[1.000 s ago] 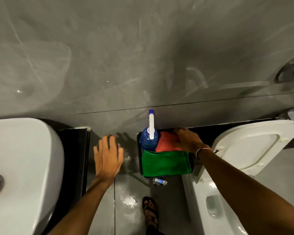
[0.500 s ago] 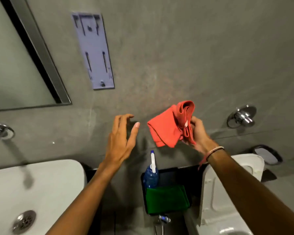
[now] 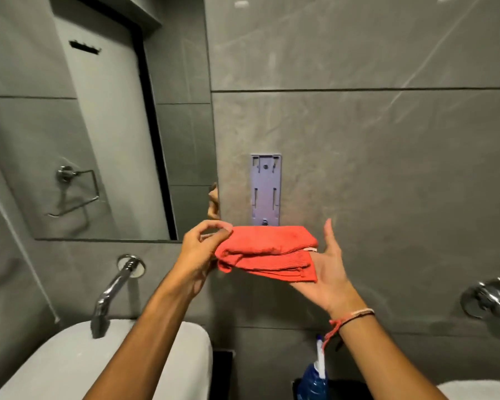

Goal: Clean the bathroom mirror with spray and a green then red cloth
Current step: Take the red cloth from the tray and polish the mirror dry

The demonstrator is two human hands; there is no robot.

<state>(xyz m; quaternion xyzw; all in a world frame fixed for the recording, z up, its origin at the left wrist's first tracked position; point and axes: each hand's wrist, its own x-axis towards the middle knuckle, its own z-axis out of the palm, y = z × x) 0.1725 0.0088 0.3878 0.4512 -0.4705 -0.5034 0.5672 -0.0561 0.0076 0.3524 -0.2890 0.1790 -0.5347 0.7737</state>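
— Red cloth [image 3: 267, 252] is now spanning both hands beside the mirror [image 3: 84, 125], up from the caddy since 1 second ago.

— Grips?

— Left hand [image 3: 198, 252] is pinching its left edge; right hand [image 3: 328, 272] is lying open beneath it. Spray bottle [image 3: 315, 376] is sitting low right. Final wiping is probably starting.

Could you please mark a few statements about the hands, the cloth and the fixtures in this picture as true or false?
1. The cloth in hand is green. False: it is a red cloth.
2. The left hand pinches the cloth's edge. True.
3. The right hand is a closed fist. False: the palm lies open under the cloth.
4. The mirror is left of the hands. True.
5. The spray bottle is being held. False: it stands below, untouched.
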